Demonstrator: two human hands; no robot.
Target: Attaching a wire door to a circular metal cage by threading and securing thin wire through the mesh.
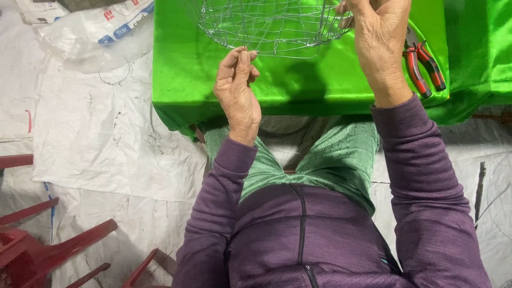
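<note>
Head view, looking down over the lap.

Round basket of thin silver wire mesh (pixel 269 24): sits at upper centre of the frame on a table draped in glossy bright-green cloth (pixel 298 82). Its top is cut off by the frame edge. Its lower rim curves across the frame from left to right, so the rim wire runs roughly horizontal where the hands meet it.

Left hand (pixel 237 90): just below the rim at centre frame, fingers drawn together, tips pinched on the lowest rim wire. The basket lies straight above these fingertips, toward the top of the frame.

Right hand (pixel 380 45): at upper right, closed over the basket's right side. Which wire it clamps I cannot tell; the back of the hand hides the fingertips.

Both hands touch the mesh; the left one works the near rim and the right one steadies the far side.

Materials: mesh is stiff, open, shiny, with irregular cells. Cloth is smooth satin with folds.

1 pair of red-and-black-handled pliers (pixel 422 66) lies on the cloth just right of the right wrist, untouched.

White plastic sheeting (pixel 106 133) covers the floor at left.
</note>
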